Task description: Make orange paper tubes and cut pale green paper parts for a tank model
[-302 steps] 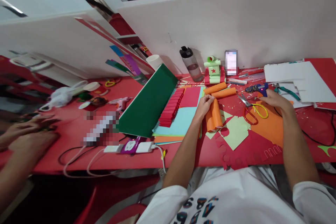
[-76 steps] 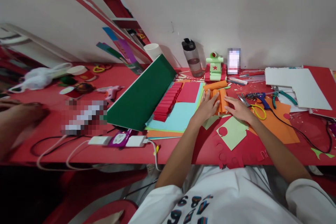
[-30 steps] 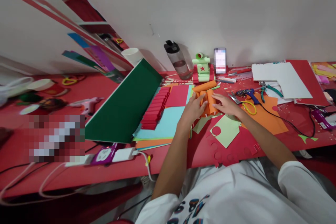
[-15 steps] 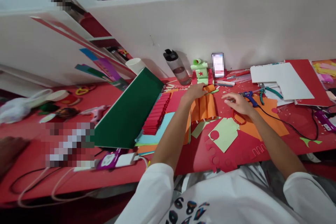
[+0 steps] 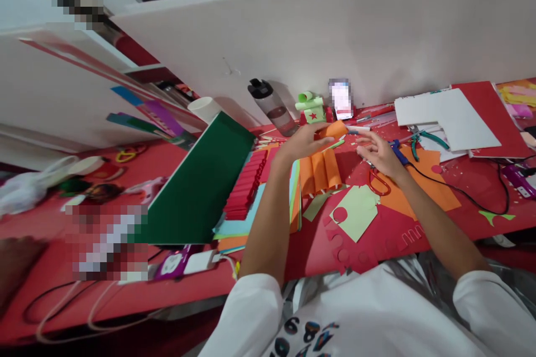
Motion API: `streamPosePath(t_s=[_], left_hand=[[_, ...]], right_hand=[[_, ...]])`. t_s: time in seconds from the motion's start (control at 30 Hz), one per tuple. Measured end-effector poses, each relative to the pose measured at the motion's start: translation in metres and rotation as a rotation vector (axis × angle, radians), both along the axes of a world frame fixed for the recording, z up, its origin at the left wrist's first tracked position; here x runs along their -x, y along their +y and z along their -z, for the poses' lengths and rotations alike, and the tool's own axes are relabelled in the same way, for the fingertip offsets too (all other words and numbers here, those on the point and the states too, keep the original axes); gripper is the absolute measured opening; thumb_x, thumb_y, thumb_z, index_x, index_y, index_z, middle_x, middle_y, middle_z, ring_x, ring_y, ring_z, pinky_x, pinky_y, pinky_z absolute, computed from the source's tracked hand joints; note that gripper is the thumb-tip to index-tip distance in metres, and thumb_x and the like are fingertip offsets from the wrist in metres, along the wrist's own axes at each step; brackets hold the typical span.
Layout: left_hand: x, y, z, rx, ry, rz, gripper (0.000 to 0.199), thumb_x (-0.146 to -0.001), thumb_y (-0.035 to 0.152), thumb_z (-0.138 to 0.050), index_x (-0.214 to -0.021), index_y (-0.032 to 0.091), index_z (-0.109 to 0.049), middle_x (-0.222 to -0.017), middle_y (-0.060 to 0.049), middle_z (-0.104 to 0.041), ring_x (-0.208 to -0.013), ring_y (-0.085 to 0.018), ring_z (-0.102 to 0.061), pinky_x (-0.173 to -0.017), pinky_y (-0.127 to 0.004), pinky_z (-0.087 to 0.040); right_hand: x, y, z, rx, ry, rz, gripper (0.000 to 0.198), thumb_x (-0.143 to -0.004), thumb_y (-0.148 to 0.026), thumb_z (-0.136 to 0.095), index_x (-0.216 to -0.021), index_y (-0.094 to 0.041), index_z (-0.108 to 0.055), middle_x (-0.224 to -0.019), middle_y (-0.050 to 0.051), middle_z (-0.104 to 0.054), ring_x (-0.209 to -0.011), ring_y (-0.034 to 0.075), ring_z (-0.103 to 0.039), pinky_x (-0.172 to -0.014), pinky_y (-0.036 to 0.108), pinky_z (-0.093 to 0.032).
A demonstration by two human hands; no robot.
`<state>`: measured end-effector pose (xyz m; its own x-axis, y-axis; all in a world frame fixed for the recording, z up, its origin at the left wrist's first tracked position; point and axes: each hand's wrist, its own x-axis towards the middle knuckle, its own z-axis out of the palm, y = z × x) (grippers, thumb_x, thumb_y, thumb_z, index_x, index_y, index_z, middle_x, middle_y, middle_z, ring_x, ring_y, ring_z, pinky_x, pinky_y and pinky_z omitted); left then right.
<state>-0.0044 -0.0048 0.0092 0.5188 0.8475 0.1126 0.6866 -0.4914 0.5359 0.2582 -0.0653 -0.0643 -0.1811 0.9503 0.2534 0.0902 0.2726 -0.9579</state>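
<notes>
My left hand (image 5: 305, 140) is around a small orange paper roll (image 5: 336, 129), its thumb below and the other fingers partly hidden behind the roll. Just beneath it lie several orange paper tubes (image 5: 320, 172) side by side. My right hand (image 5: 380, 154) hovers to the right with fingers apart and nothing visible in it. Under that hand rest red-handled scissors (image 5: 379, 185). Behind my left hand stands a light green paper model with a red star (image 5: 312, 113). A pale green paper sheet (image 5: 355, 215) lies nearer to me.
A dark green board (image 5: 192, 184) leans at left, beside a row of red paper tubes (image 5: 246, 187). A water bottle (image 5: 274, 109) and a lit phone (image 5: 341, 99) stand by the wall. A blue glue gun (image 5: 398, 152), teal-handled pliers (image 5: 434, 139) and white board (image 5: 450, 122) are at right.
My left hand has risen slightly with the orange roll, turning it more into view. My right hand has shifted a little up and its fingers have spread. The camera view has tilted somewhat.
</notes>
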Motion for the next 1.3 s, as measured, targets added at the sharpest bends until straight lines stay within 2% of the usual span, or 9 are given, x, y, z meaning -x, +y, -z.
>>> streamPosePath(t_s=[0.07,0.13,0.2,0.3,0.43,0.63,0.77,0.97,1.3], left_hand=[[-0.009,-0.012,-0.011,0.053,-0.049,0.122,0.074,-0.094,0.07,-0.057,-0.141,0.014,-0.066,-0.12,-0.011,-0.076,-0.102,-0.026,-0.068,-0.091,-0.035,-0.054],[-0.019,-0.02,-0.016,0.112,-0.031,0.251,0.071,-0.093,0.072,-0.059,-0.137,0.016,-0.069,-0.121,-0.011,-0.076,-0.1,-0.025,-0.068,-0.089,-0.034,-0.055],[-0.026,-0.023,-0.016,0.165,-0.007,0.345,0.065,-0.097,0.07,-0.056,-0.129,0.016,-0.072,-0.117,-0.012,-0.077,-0.095,-0.023,-0.068,-0.083,-0.032,-0.054],[-0.031,-0.021,-0.008,0.187,0.016,0.413,0.062,-0.102,0.068,-0.049,-0.128,0.015,-0.071,-0.111,-0.012,-0.078,-0.091,-0.022,-0.069,-0.079,-0.031,-0.053],[-0.034,-0.018,-0.001,0.155,0.129,0.356,0.064,-0.099,0.064,-0.057,-0.144,0.019,-0.059,-0.125,-0.013,-0.074,-0.103,-0.025,-0.07,-0.085,-0.032,-0.053],[-0.042,-0.026,-0.012,0.041,0.371,0.251,0.041,-0.098,0.05,-0.058,-0.127,0.022,-0.064,-0.11,-0.009,-0.076,-0.093,-0.025,-0.07,-0.077,-0.032,-0.049],[-0.052,-0.036,-0.015,-0.028,0.382,0.267,0.047,-0.102,0.053,-0.051,-0.137,0.023,-0.059,-0.12,-0.012,-0.075,-0.099,-0.026,-0.07,-0.076,-0.032,-0.048],[-0.067,-0.039,-0.01,-0.111,0.502,0.218,0.047,-0.104,0.051,-0.048,-0.134,0.016,-0.058,-0.115,-0.019,-0.076,-0.097,-0.033,-0.072,-0.075,-0.038,-0.049],[-0.058,-0.03,-0.007,-0.218,0.597,0.217,0.062,-0.104,0.067,-0.044,-0.13,0.014,-0.065,-0.097,-0.019,-0.077,-0.09,-0.035,-0.073,-0.073,-0.039,-0.048]], right_hand=[[0.004,-0.001,0.0,-0.018,0.034,-0.02,0.064,-0.092,-0.047,-0.075,-0.151,-0.034,-0.056,-0.148,0.011,-0.064,-0.106,0.026,-0.074,-0.085,0.044,-0.065],[0.008,-0.005,-0.001,-0.081,0.028,-0.012,0.063,-0.091,-0.047,-0.076,-0.15,-0.036,-0.057,-0.151,0.009,-0.062,-0.12,0.029,-0.07,-0.095,0.046,-0.063],[0.011,-0.008,-0.004,-0.129,0.0,0.019,0.053,-0.09,-0.047,-0.077,-0.14,-0.033,-0.064,-0.143,0.007,-0.068,-0.126,0.03,-0.067,-0.102,0.048,-0.06],[0.013,-0.012,-0.007,-0.135,-0.017,0.075,0.036,-0.09,-0.047,-0.076,-0.12,-0.029,-0.069,-0.122,0.006,-0.075,-0.111,0.028,-0.071,-0.099,0.049,-0.059],[0.013,-0.011,-0.007,-0.163,-0.016,0.169,0.026,-0.088,-0.044,-0.077,-0.104,-0.026,-0.068,-0.104,0.004,-0.074,-0.097,0.025,-0.07,-0.092,0.044,-0.057],[0.012,-0.011,-0.007,-0.18,-0.024,0.197,0.026,-0.088,-0.044,-0.078,-0.103,-0.025,-0.068,-0.101,0.003,-0.073,-0.092,0.023,-0.068,-0.088,0.04,-0.055],[0.012,-0.011,-0.006,-0.193,-0.02,0.217,0.023,-0.091,-0.046,-0.074,-0.103,-0.026,-0.069,-0.101,0.003,-0.073,-0.093,0.023,-0.067,-0.088,0.038,-0.055],[0.011,-0.009,-0.004,-0.17,-0.062,0.242,0.024,-0.095,-0.049,-0.067,-0.104,-0.027,-0.069,-0.096,0.003,-0.069,-0.084,0.021,-0.063,-0.079,0.036,-0.054],[0.009,-0.012,-0.007,-0.224,-0.076,0.195,0.021,-0.092,-0.043,-0.075,-0.104,-0.026,-0.071,-0.107,0.005,-0.075,-0.1,0.025,-0.07,-0.092,0.043,-0.056]])
